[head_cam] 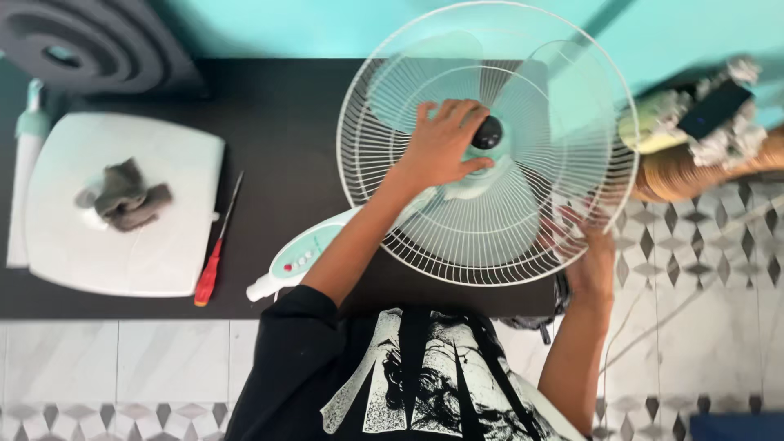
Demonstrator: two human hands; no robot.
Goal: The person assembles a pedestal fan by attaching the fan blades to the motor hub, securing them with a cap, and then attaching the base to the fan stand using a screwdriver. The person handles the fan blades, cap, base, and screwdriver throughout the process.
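1. The fan lies on its back on the dark counter, its round wire cage facing up at me, its pale neck with the button panel pointing toward my body
2. My left hand lies flat on the cage by the black hub cap, fingers spread and loose, closed on nothing
3. My right hand is at the cage's near right rim, fingers curled on the wires; through the mesh I cannot tell how firm that grip is
4. I judge the cage light and springy: thin white wire that would flex under a push and bend if squeezed hard, so the rim ring is the stiffest place to take hold, with both hands set apart
5. The pale green blades under the wire look like thin plastic, smooth and easy to crack at the edges; the hub is the sounder spot
6. The fan body is likely heavier at the motor, so it should sit steady while lying down
7. On the counter to my left are a white square base plate with a grey rag on it, and a red-handled screwdriver just beside the plate
8. The counter is dark, flat and smooth; the wall behind is turquoise, the floor pale tile with grey diamond patterns
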